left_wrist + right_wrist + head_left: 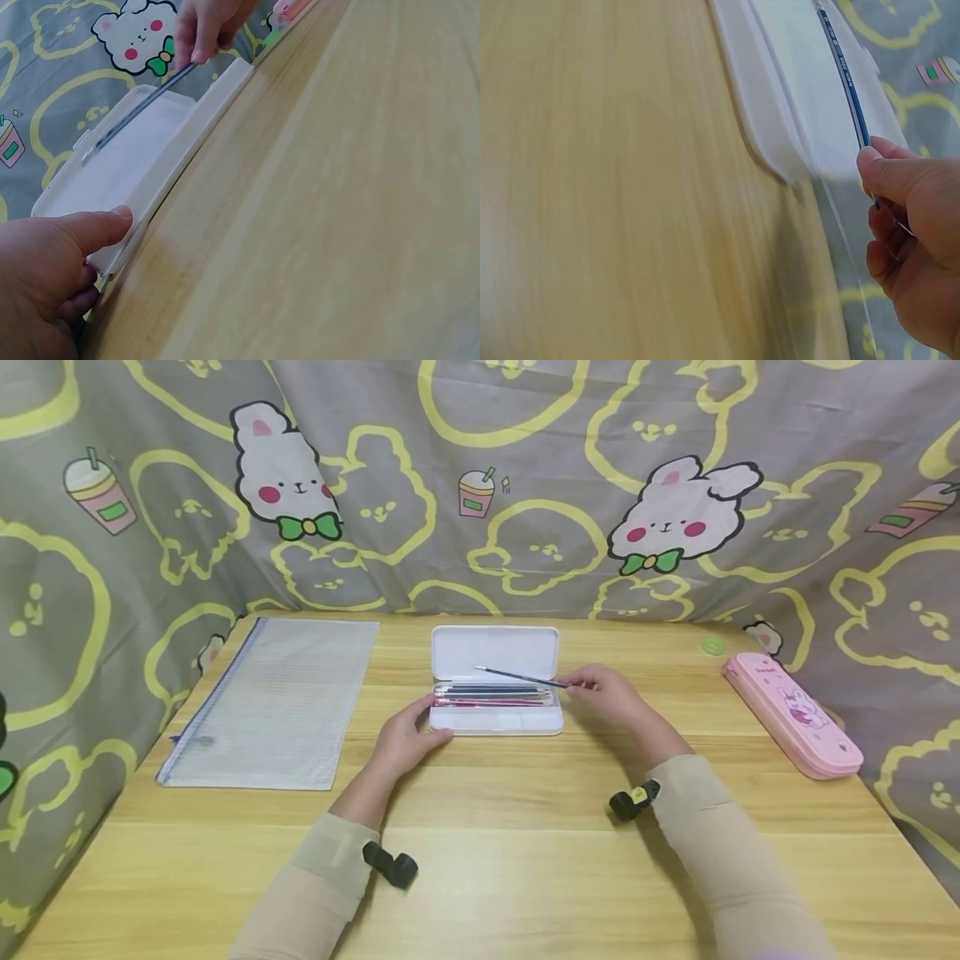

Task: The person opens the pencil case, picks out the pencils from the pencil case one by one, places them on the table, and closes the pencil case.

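A white pencil box stands on the table with its lid raised at the back. Several dark and red pencils lie side by side inside. My left hand holds the box by its left end; in the left wrist view the thumb lies over the rim and the other fingers curl below. Above the box's right side, my right hand pinches a dark blue pencil near one end. That pencil slants up to the left, its free end in front of the lid.
A translucent mesh zip pouch lies flat at the left. On the right rests a pink pencil case with a rabbit picture, a small green ring behind it. A patterned curtain closes off the table's back and sides.
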`<state>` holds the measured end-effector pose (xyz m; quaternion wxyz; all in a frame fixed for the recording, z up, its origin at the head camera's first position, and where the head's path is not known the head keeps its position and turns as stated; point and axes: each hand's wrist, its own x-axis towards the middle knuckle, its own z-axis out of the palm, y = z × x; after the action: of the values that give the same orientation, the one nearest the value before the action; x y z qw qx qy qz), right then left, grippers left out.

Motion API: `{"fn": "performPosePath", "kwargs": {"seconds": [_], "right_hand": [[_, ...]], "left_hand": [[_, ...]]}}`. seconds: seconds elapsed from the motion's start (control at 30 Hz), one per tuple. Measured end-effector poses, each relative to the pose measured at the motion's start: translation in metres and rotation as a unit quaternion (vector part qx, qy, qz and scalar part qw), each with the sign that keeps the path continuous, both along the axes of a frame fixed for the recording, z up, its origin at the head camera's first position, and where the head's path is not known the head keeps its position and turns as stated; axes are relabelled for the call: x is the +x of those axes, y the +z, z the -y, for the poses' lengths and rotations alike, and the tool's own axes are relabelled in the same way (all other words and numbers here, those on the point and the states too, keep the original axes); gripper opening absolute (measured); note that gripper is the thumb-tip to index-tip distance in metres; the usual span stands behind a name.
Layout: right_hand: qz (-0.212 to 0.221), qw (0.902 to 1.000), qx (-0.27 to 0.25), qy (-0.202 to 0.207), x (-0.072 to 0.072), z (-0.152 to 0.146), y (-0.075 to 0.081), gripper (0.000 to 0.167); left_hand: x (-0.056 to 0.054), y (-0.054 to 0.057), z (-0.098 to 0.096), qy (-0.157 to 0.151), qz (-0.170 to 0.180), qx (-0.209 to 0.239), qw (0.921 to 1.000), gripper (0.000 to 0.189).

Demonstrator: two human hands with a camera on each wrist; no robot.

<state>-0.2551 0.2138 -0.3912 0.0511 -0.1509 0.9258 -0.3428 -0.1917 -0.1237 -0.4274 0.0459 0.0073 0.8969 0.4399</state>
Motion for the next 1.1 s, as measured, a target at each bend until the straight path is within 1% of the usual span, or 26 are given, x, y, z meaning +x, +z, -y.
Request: {"fn": "performPosePath", "kwargs": {"seconds": [0.13, 0.23, 0.4, 0.53, 0.67, 0.77, 0.9, 1.1], "right_hand": [[-0.003, 0.9998, 0.011, -0.017, 0.006, -0.031, 0.002, 0.029], [-0.009, 0.9995, 0.014, -0.029, 0.014, -0.053, 0.003, 0.031], [-0.024, 0.9976, 0.021, -0.061, 0.027, -0.09, -0.001, 0.032], [-0.026, 0.9955, 0.038, -0.083, 0.032, -0.116, -0.006, 0.033], [-0.027, 0.9935, 0.053, -0.098, 0.033, -0.134, -0.012, 0.033], [-0.024, 0.9924, 0.057, -0.106, 0.031, -0.145, -0.018, 0.031], [-0.005, 0.9913, 0.068, -0.112, 0.028, -0.152, -0.024, 0.03], [0.023, 0.9899, 0.082, -0.113, 0.024, -0.156, -0.027, 0.035]], "left_hand": [[0.0, 0.0, 0.0, -0.001, 0.004, 0.002, 1.0, 0.077], [0.0, 0.0, 0.0, -0.001, 0.005, 0.002, 1.0, 0.077], [0.0, 0.0, 0.0, -0.003, 0.007, -0.003, 1.0, 0.077], [0.0, 0.0, 0.0, -0.002, 0.01, -0.007, 0.9999, 0.078], [-0.001, 0.0, 0.0, -0.003, 0.01, -0.006, 0.9999, 0.078], [-0.001, -0.001, 0.0, -0.003, 0.009, -0.006, 0.9999, 0.077], [-0.001, -0.001, 0.0, -0.002, 0.009, -0.006, 0.9999, 0.077], [0.0, 0.0, -0.001, -0.003, 0.006, -0.007, 1.0, 0.077]]}}
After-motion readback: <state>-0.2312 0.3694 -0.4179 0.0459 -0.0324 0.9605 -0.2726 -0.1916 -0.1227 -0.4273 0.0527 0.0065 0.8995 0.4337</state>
